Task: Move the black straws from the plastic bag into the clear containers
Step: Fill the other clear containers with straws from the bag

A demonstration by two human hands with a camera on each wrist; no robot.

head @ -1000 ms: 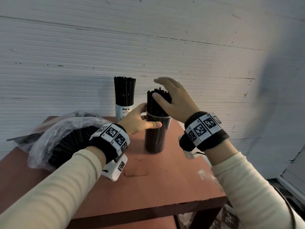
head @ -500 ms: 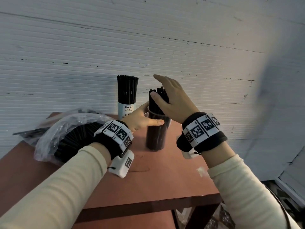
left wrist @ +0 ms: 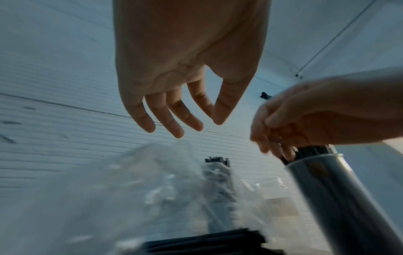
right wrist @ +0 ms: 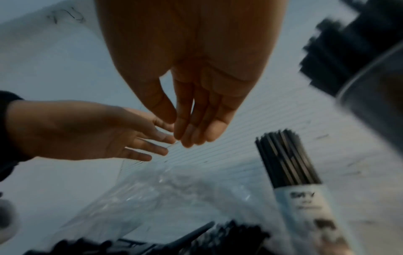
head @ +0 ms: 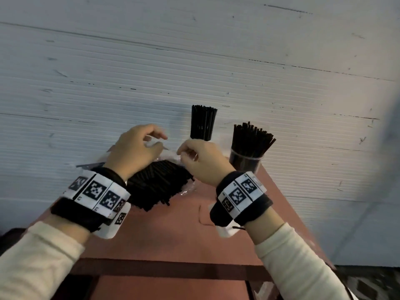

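Observation:
A clear plastic bag [head: 187,188] lies on the red table [head: 173,239] with a heap of black straws [head: 158,185] inside. Both hands hover over its mouth. My left hand [head: 155,140] pinches the film between thumb and index, its other fingers spread [left wrist: 165,124]. My right hand [head: 184,153] pinches the film beside it, thumb against fingers [right wrist: 177,136]. To the right stands a clear container [head: 246,163] packed with fanned black straws [head: 251,137]. Behind it a labelled container [right wrist: 305,207] holds an upright bundle of straws [head: 203,122]; my right hand hides its body in the head view.
A white ribbed wall [head: 194,72] rises directly behind the table. The table's front edge [head: 173,269] runs just below my wrists, and its right edge falls away close beside the fuller container. Bare tabletop lies between my forearms.
Both hands have let go of the fuller container and its straws and moved left to the bag's mouth. The head view has swung, so both containers now sit to the right.

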